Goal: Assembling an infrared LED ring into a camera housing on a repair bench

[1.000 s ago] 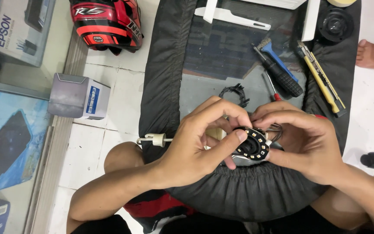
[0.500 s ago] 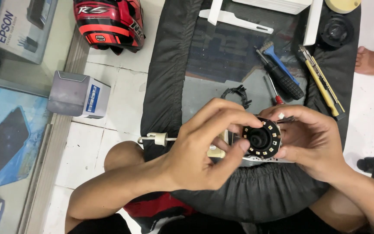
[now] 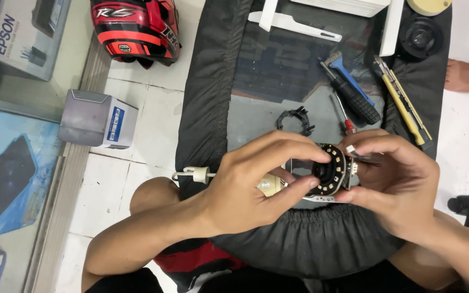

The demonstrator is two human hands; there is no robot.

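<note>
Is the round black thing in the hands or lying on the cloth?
In the hands: both hands hold the round black ring above the black cloth.

Grey-white printer box (image 3: 20,38) top left; small grey box (image 3: 97,119) below.

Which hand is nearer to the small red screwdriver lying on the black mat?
The right hand. Its fingers lie just below the tip end of the red screwdriver, almost under it. The left hand is farther away, down and to the left, holding the round black part.
</note>
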